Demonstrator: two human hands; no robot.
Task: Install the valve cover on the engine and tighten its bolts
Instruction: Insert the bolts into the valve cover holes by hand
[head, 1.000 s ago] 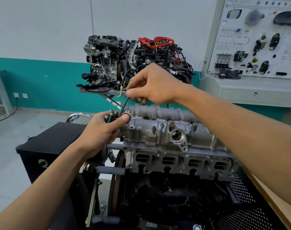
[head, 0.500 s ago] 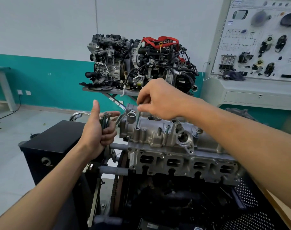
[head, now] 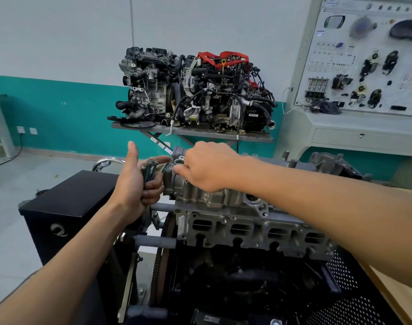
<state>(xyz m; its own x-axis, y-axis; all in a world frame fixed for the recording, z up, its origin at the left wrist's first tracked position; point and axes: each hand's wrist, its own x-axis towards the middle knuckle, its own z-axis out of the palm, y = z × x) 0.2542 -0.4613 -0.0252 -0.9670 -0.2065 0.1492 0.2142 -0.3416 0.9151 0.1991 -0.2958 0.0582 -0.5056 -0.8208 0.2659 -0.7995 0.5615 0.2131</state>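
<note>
The grey aluminium valve cover (head: 223, 200) lies on top of the engine (head: 254, 233) on its stand in front of me. My left hand (head: 139, 184) grips a bundle of several dark bolts (head: 150, 171) just left of the cover's end, thumb pointing up. My right hand (head: 207, 168) reaches across the cover's left end with its fingers curled down onto the cover's top; what the fingertips hold is hidden under the hand. Bolt holes and a round port (head: 254, 200) show along the cover's near side.
A black box (head: 69, 207) stands left of the engine stand. Behind, a second complete engine (head: 195, 90) sits on a metal shelf (head: 191, 132). A grey training panel with car parts (head: 369, 62) is at the right. A perforated black guard (head: 348, 289) borders the stand's right.
My right hand came down from above the cover, where it held one long bolt, onto the cover's left end. My left hand pulled back from the cover, keeping the bolt bundle, thumb raised.
</note>
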